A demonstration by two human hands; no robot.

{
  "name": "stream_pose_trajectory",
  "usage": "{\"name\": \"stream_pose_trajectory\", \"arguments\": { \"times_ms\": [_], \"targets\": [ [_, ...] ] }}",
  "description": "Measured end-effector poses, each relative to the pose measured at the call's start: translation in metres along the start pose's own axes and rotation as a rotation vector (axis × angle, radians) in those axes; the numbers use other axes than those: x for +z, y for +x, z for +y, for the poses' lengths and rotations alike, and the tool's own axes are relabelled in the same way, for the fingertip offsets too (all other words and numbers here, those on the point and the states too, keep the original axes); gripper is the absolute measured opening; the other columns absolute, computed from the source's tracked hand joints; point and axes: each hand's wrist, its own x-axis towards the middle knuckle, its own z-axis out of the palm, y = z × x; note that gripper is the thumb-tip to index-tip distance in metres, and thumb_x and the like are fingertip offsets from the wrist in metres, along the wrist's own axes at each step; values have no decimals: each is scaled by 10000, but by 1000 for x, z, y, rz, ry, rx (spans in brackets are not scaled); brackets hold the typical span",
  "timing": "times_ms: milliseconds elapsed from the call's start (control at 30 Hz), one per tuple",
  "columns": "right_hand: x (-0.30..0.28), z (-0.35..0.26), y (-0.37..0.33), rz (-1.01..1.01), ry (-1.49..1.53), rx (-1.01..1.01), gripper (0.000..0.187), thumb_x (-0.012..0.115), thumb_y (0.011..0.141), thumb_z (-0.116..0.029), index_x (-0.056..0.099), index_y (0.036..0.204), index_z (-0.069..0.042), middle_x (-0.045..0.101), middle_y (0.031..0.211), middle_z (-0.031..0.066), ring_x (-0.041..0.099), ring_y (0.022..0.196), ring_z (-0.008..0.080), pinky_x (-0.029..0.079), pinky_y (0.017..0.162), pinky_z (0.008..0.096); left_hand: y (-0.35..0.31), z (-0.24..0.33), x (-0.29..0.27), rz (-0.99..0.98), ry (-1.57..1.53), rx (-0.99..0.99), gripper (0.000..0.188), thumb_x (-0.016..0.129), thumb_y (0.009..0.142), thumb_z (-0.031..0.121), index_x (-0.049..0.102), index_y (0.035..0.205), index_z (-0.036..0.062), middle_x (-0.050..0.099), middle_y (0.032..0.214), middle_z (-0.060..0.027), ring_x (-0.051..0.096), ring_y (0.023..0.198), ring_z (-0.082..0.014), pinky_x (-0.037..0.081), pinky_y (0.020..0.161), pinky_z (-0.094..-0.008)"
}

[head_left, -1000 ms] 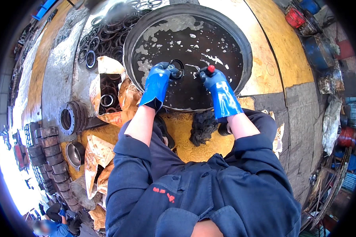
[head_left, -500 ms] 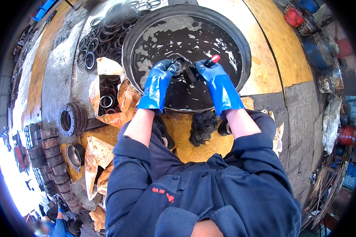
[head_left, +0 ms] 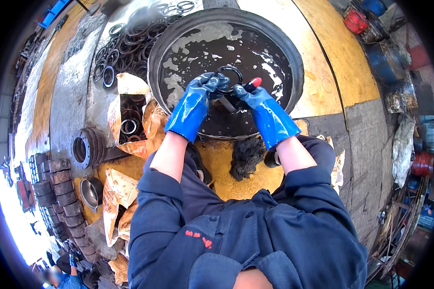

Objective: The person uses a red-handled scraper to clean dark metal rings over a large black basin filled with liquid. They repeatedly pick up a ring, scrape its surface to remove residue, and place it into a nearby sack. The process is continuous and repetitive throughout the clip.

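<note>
Both my hands wear blue rubber gloves, dark with wet grime at the fingers, above a wide round tub (head_left: 298,62) of dark liquid. My left hand (head_left: 200,94) is closed round the lower left of a black ring (head_left: 237,71), raised above the liquid. Closed beside it, my right hand (head_left: 255,98) grips a red-handled tool (head_left: 253,84). Its handle end sticks out past the thumb, and a flat greyish end (head_left: 224,104) seems to show between the hands. The tool's exact kind is not clear.
Left of the tub lies a heap of dark rings (head_left: 125,48), with an open sack (head_left: 130,84) of rings nearer me. Stacked flanges (head_left: 82,147), a metal bowl (head_left: 90,192) and cylinder stacks (head_left: 62,188) stand further left. Black sludge (head_left: 246,159) lies before the tub. Another person (head_left: 70,279) is at lower left.
The black ring has turned up and now shows as an open loop above my fingers. My left hand has rolled over, and my right hand with the tool has shifted slightly left and down.
</note>
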Motion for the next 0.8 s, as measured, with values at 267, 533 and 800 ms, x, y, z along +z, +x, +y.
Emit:
{"name": "stream_pose_trajectory", "arguments": {
  "times_ms": [267,533,800],
  "targets": [
    [17,-56,-17,-35,-1242,-81,331,701,928,-428,787,1159,-206,772,1160,107,733,1085,342,585,947,453,12,-15,-12,-108,1411,643,412,772,891,141,709,1292,76,741,1249,-167,728,1128,-337,590,976,-403],
    [0,7,-6,135,-729,-164,349,759,927,-386,769,1233,-217,785,1151,108,742,1071,336,586,932,423,0,-5,-2,-56,1254,159,243,649,989,246,761,1167,123,770,1105,-148,733,1012,-338,572,897,-433],
    [-1,-34,-36,44,-128,-531,225,768,955,-64,777,1179,-52,796,1113,80,739,1004,178,581,917,313,-15,0,-25,120,229,-134,269,579,984,125,699,1201,18,757,1108,-109,724,983,-199,584,869,-341]
  ]
}}
